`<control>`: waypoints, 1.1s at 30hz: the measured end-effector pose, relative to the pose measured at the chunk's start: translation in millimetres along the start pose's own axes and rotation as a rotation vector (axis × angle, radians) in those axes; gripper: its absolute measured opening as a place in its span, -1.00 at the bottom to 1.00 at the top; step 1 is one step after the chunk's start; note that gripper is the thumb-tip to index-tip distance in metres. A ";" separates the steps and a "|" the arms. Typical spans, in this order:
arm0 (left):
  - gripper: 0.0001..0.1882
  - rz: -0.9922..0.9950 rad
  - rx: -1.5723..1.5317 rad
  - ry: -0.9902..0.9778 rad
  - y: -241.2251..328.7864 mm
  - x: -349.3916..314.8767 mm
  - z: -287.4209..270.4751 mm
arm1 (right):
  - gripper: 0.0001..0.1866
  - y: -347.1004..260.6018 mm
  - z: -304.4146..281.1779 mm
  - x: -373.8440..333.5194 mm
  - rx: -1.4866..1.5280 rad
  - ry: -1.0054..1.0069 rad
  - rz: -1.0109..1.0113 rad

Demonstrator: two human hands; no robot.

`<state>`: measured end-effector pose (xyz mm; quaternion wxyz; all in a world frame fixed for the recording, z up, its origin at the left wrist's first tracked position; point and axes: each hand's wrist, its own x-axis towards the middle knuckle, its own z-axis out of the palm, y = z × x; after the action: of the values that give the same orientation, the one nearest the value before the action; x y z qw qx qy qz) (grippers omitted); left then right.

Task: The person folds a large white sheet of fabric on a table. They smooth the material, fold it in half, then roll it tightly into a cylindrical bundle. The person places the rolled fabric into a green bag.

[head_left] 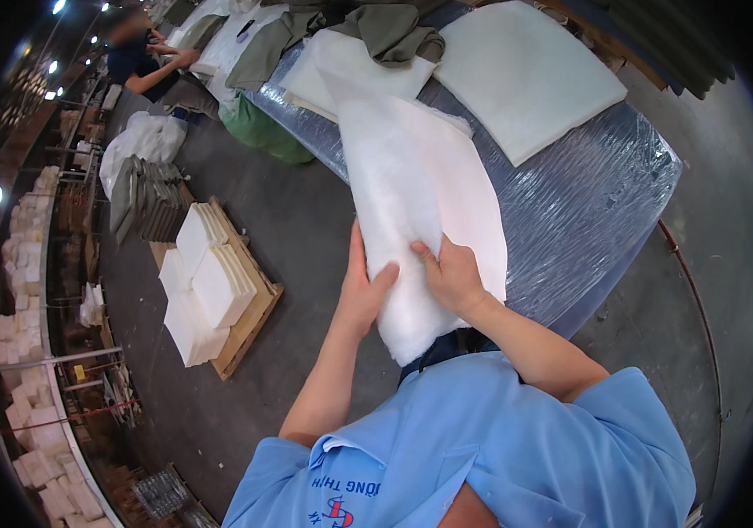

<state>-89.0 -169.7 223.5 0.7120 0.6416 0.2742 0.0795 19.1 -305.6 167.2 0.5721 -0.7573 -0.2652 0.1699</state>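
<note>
A long piece of white batting [394, 185], soft and fluffy, is folded over lengthwise in front of me. Its near end hangs by my waist; the far end lies over the plastic-wrapped table [588, 194]. My left hand [364, 289] grips its left side, thumb on top and the other fingers mostly hidden along the edge. On the right, my right hand [454, 278] is closed on the fold, thumb pressing the upper layer. Whether anything lies inside the fold cannot be seen. Beyond it are a white foam slab [522, 79] and grey-green fabric [385, 35].
Left of the table, a wooden pallet [249, 330] bears stacked white foam pads [209, 273], with grey cushions [152, 202] behind. A green bag [262, 128] sits by the table. Another person [152, 66] works at far left. A hose [698, 299] crosses the floor at right.
</note>
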 end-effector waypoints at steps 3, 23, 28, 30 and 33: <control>0.01 -0.074 -0.211 -0.041 -38.1 -40.5 -7.7 | -0.57 7.6 3.1 3.2 0.013 0.023 -0.048; 0.02 0.264 0.359 0.085 25.2 70.4 18.2 | -0.37 -41.6 -55.8 74.4 0.624 -0.137 0.613; 0.04 0.293 0.675 0.161 34.6 72.1 32.3 | -0.43 -21.5 -27.4 90.7 0.418 -0.040 0.348; 0.08 0.332 0.741 0.154 31.1 72.3 27.6 | -0.58 -21.7 -14.9 87.1 0.237 0.119 0.229; 0.08 0.221 0.452 0.060 42.3 77.5 25.7 | -0.61 -31.8 -21.0 79.4 0.159 0.107 0.269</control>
<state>-1.4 -149.1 242.2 0.5291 0.8078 0.2340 0.1127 87.9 -268.1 207.3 0.6155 -0.7463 -0.1162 0.2250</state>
